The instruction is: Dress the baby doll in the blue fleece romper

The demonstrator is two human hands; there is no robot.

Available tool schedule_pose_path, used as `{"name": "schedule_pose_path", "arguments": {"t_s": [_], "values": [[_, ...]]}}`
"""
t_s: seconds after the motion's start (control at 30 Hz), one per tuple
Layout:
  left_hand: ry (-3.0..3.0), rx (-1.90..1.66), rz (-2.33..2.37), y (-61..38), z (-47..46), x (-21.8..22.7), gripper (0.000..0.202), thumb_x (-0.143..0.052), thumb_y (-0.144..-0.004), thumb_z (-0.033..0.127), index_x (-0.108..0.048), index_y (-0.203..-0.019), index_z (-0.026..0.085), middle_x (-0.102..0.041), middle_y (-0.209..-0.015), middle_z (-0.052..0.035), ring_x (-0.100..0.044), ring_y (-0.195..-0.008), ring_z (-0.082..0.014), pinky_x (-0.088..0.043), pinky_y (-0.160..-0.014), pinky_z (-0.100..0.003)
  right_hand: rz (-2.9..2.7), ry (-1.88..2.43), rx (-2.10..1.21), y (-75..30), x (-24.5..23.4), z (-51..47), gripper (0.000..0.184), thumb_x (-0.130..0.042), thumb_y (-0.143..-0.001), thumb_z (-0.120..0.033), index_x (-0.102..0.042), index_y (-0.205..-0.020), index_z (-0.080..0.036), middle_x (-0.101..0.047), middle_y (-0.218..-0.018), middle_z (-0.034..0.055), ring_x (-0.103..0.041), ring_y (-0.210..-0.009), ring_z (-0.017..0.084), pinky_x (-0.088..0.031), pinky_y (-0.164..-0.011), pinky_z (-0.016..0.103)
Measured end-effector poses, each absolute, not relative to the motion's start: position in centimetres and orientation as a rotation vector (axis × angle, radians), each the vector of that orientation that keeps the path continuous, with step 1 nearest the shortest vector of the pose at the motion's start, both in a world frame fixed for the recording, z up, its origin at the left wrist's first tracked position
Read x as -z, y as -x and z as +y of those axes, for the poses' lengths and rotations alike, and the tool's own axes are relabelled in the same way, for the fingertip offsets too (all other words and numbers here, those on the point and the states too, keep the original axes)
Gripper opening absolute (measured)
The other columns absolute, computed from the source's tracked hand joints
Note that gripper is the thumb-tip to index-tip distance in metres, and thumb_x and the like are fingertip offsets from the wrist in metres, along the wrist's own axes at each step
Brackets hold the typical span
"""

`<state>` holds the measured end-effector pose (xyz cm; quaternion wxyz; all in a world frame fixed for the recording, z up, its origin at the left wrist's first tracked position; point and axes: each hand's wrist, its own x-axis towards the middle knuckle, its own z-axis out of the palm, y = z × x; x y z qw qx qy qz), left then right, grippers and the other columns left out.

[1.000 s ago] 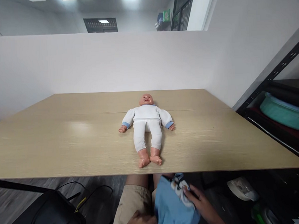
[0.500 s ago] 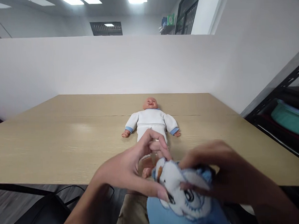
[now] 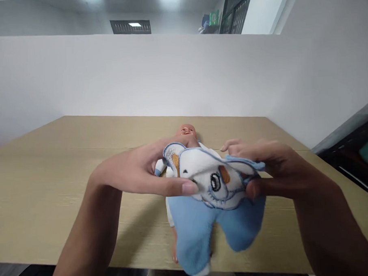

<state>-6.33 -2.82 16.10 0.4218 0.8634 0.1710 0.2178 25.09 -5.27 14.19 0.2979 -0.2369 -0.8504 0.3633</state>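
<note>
Both my hands hold up a small blue baby garment [image 3: 202,218] with a white embroidered animal face on its front. My left hand [image 3: 143,172] pinches its left edge with thumb and fingers closed. My right hand [image 3: 270,168] grips the right edge. The garment's two blue legs hang down over the table. Behind it lies a baby doll [image 3: 186,133] in white clothes, on its back on the wooden table [image 3: 66,167]. Only the doll's head, a bit of its white sleeve and a foot show past the garment.
A white partition wall [image 3: 108,76] stands along the table's far edge. A dark metal shelf rack [image 3: 352,147] with something teal on it stands at the right.
My hands have lifted the blue garment from my lap to above the table, in front of the doll, and spread its top edge. The doll has not moved.
</note>
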Motion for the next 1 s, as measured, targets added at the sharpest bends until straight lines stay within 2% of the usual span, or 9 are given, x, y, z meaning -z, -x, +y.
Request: {"name": "schedule_pose_path", "arguments": {"t_s": [0.17, 0.27, 0.4, 0.53, 0.6, 0.73, 0.8, 0.9, 1.0], "values": [[-2.121, -0.296, 0.320, 5.4, 0.6, -14.0, 0.032, -0.087, -0.088, 0.032, -0.074, -0.116, 0.025, -0.076, -0.103, -0.0039, -0.072, -0.091, -0.0215, -0.063, -0.080, -0.029, -2.083, 0.739, -1.004, -24.1, -13.1, -3.1, 0.018, -0.086, -0.092, -0.036, -0.078, -0.098, -0.021, -0.071, -0.084, -0.0011, -0.064, -0.076, 0.015, -0.047, -0.065, 0.024], [-2.140, -0.458, 0.355, 5.7, 1.5, -13.2, 0.033, -0.088, -0.087, 0.035, -0.073, -0.113, 0.024, -0.074, -0.101, -0.0034, -0.071, -0.090, -0.0204, -0.063, -0.080, -0.029, -2.208, 0.824, -0.984, -24.9, -12.7, -1.5, 0.021, -0.087, -0.090, -0.037, -0.079, -0.100, -0.021, -0.073, -0.087, -0.0004, -0.065, -0.078, 0.016, -0.047, -0.067, 0.024], [-2.121, -0.632, 0.384, 6.0, 2.0, -13.2, 0.035, -0.090, -0.085, 0.040, -0.074, -0.110, 0.022, -0.071, -0.097, -0.0047, -0.072, -0.086, -0.0208, -0.063, -0.076, -0.030, -2.319, 0.811, -0.984, -26.8, -12.2, 0.4, 0.024, -0.087, -0.090, -0.041, -0.081, -0.101, -0.020, -0.075, -0.095, 0.0016, -0.068, -0.093, 0.020, -0.052, -0.085, 0.029], [-2.058, -0.725, 0.368, 5.6, 2.6, -12.5, 0.028, -0.087, -0.089, 0.038, -0.073, -0.106, 0.021, -0.070, -0.093, -0.0045, -0.071, -0.082, -0.0187, -0.059, -0.066, -0.025, -2.210, 0.758, -1.101, -27.5, -11.6, 1.6, 0.031, -0.076, -0.099, -0.047, -0.081, -0.094, -0.017, -0.071, -0.087, 0.0000, -0.063, -0.083, 0.016, -0.049, -0.076, 0.025], [-2.045, -0.770, 0.361, 5.1, 2.8, -11.9, 0.028, -0.087, -0.089, 0.036, -0.073, -0.108, 0.021, -0.071, -0.091, -0.0034, -0.070, -0.077, -0.0168, -0.056, -0.062, -0.023, -2.256, 0.752, -1.215, -26.9, -11.2, 2.0, 0.035, -0.079, -0.096, -0.049, -0.080, -0.111, -0.017, -0.076, -0.099, 0.0016, -0.069, -0.091, 0.018, -0.052, -0.079, 0.024], [-2.075, -0.820, 0.448, 4.2, 2.9, -11.2, 0.030, -0.087, -0.090, 0.040, -0.075, -0.109, 0.021, -0.075, -0.095, -0.0042, -0.073, -0.086, -0.0202, -0.061, -0.078, -0.027, -2.496, 0.654, -1.361, -24.5, -10.6, 1.9, 0.061, -0.092, -0.083, -0.042, -0.073, -0.135, -0.019, -0.076, -0.125, 0.0054, -0.070, -0.119, 0.025, -0.055, -0.104, 0.029], [-2.085, -0.761, 0.494, 4.2, 2.9, -11.3, 0.031, -0.087, -0.089, 0.042, -0.075, -0.108, 0.020, -0.075, -0.093, -0.0038, -0.074, -0.086, -0.0204, -0.061, -0.076, -0.026, -2.541, 0.575, -1.347, -23.6, -10.5, 1.5, 0.053, -0.094, -0.080, -0.036, -0.077, -0.127, -0.020, -0.077, -0.121, 0.0030, -0.069, -0.116, 0.022, -0.055, -0.105, 0.027], [-2.127, -0.624, 0.477, 4.9, 3.2, -11.8, 0.035, -0.093, -0.082, 0.042, -0.077, -0.104, 0.021, -0.075, -0.085, -0.0014, -0.072, -0.075, -0.0181, -0.060, -0.068, -0.024, -2.463, 0.489, -1.331, -23.2, -10.4, 1.1, 0.033, -0.093, -0.082, -0.029, -0.080, -0.112, -0.020, -0.077, -0.105, -0.0005, -0.069, -0.100, 0.017, -0.057, -0.092, 0.023], [-2.164, -0.537, 0.385, 5.6, 3.6, -12.0, 0.037, -0.098, -0.074, 0.041, -0.079, -0.099, 0.021, -0.076, -0.080, -0.0014, -0.074, -0.073, -0.0196, -0.062, -0.070, -0.025, -2.360, 0.397, -1.349, -23.5, -10.3, 1.0, 0.025, -0.089, -0.087, -0.024, -0.080, -0.110, -0.019, -0.078, -0.107, -0.0001, -0.069, -0.096, 0.015, -0.056, -0.090, 0.023]]}}
